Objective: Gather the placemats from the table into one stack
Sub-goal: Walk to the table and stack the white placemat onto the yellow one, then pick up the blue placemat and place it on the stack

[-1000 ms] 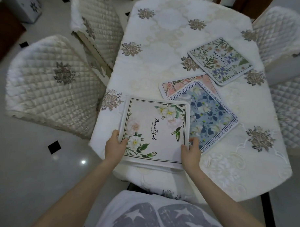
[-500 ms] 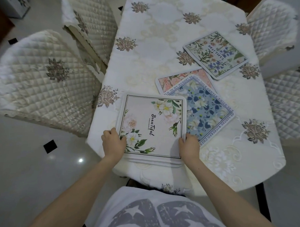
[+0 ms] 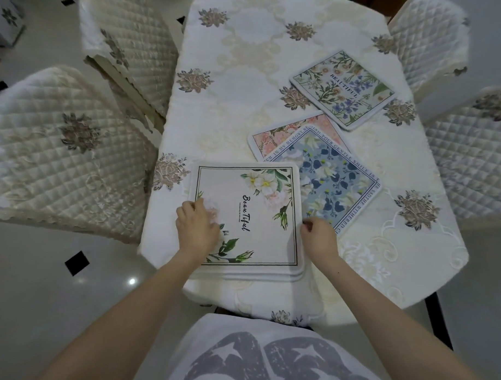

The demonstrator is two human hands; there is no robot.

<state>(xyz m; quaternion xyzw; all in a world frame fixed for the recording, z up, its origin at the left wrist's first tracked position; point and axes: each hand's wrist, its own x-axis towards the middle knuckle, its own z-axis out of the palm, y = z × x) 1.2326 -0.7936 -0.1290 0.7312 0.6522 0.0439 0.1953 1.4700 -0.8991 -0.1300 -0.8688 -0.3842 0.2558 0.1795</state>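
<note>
The fingers point(image 3: 200, 204) of the left hand point(image 3: 196, 228) are laid loosely spread, palm down, on the top placemat point(image 3: 261, 215) of a small stack point(image 3: 263, 273) at the near edge of the table point(image 3: 239, 76). The fingers of the right hand point(image 3: 319, 235) are curled together at the stack's right edge; whether anything is pinched cannot be told. Just beside the stack, a blue floral placemat point(image 3: 331, 181) is seen overlapping a pink placemat point(image 3: 284, 133). Farther back, a green-and-cream placemat point(image 3: 343, 88) lies apart. Quilted chairs point(image 3: 60, 156) are set around the table.
</note>
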